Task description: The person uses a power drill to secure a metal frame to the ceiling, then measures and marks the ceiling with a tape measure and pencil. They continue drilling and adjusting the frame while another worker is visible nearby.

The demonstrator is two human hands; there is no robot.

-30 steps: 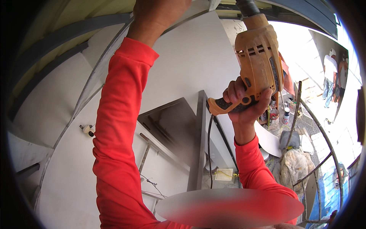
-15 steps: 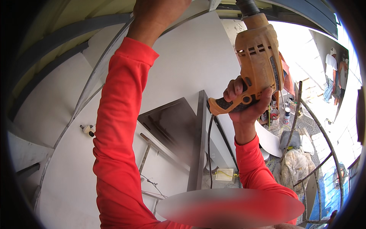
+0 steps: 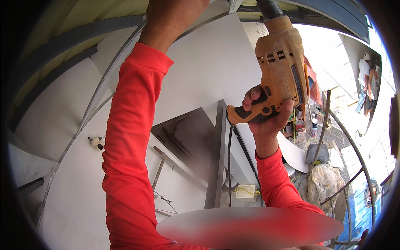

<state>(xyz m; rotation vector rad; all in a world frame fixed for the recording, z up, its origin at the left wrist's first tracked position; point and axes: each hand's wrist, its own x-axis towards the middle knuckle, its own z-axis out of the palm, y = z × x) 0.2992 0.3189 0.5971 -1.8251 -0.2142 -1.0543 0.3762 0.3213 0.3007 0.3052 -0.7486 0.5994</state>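
My right hand (image 3: pixel 273 123) grips an orange-yellow power drill (image 3: pixel 280 62) by its rear handle. The drill points upward, and its dark chuck end (image 3: pixel 270 9) reaches the top edge, where the tip is cut off. Two fingers curl around the trigger area while the thumb lies on the near side of the body. From the handle's end a black cord (image 3: pixel 230 166) hangs down. My left hand (image 3: pixel 173 18) is raised at the top edge beside a metal strip; its fingers lie outside the picture, so what it touches is hidden. Both arms wear red sleeves.
Curved steel beams (image 3: pixel 79 39) run overhead at left, near white walls. Below is a dark frame (image 3: pixel 216 158) beside a dark panel (image 3: pixel 189 135). Rusty metal bars (image 3: pixel 354 141) rise at right. Plastic-wrapped bundles (image 3: pixel 324 181) lie on the floor; two people (image 3: pixel 363 79) stand far off.
The drill and my right hand have shifted slightly left, and the drill has turned a little. My left arm has hardly moved.
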